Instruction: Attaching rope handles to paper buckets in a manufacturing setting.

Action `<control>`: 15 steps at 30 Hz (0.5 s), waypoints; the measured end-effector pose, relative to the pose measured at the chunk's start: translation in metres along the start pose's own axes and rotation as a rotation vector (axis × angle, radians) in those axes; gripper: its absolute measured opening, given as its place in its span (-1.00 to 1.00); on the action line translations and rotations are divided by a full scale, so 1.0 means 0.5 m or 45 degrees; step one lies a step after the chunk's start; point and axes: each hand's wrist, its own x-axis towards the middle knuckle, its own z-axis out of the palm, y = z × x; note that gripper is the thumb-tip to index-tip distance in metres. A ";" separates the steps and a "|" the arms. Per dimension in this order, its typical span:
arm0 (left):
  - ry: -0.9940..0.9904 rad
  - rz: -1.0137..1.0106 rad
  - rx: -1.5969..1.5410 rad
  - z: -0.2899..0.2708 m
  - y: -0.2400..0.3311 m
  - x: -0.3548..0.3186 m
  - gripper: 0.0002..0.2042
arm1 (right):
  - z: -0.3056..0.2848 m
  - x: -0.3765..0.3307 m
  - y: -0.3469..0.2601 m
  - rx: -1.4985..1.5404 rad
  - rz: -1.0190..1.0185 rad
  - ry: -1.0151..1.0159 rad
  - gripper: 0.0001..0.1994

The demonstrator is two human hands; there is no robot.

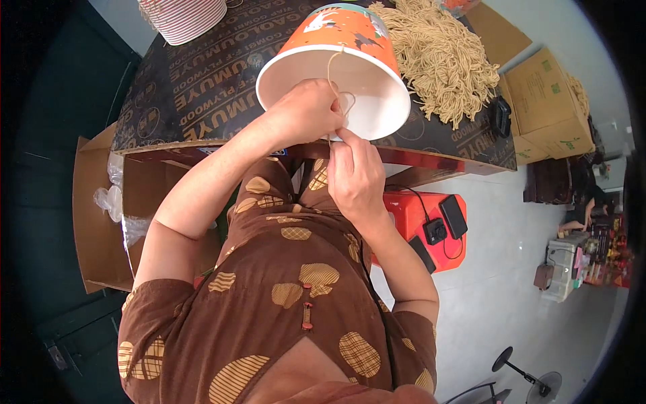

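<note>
A large orange paper bucket (397,108) with a white inside and printed pictures lies on its side on the table, its mouth toward me. A thin beige cord (330,71) passes through its wall near the upper rim and hangs down across the mouth. My left hand (306,111) is in front of the mouth, its fingers closed on the cord. Just below and to the right, at the lower rim, my right hand (356,172) pinches the cord with thumb and fingers. The fingertips of both hands nearly meet, and they partly hide the cord's end.
On the dark printed plywood table (215,94) lies a heap of beige cords (441,60) at right, beside a black object (500,116). Stacked buckets (183,20) stand at far left. A red stool (397,209) holds electronic devices. Cardboard boxes (548,101) flank the table.
</note>
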 end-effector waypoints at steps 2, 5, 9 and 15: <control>0.095 0.056 -0.092 0.006 -0.006 -0.001 -0.85 | 0.000 -0.001 0.001 -0.004 0.002 0.002 -0.85; 0.028 -0.097 -0.225 0.000 0.007 -0.003 -0.87 | 0.001 -0.001 0.002 -0.001 0.009 0.007 -0.85; 0.012 -0.173 -0.384 0.007 0.008 -0.004 -0.89 | 0.000 -0.002 0.002 0.010 0.018 -0.006 -0.84; -0.032 -0.111 -0.319 0.014 -0.001 -0.002 -0.95 | 0.003 -0.002 0.002 0.009 0.020 -0.003 -0.84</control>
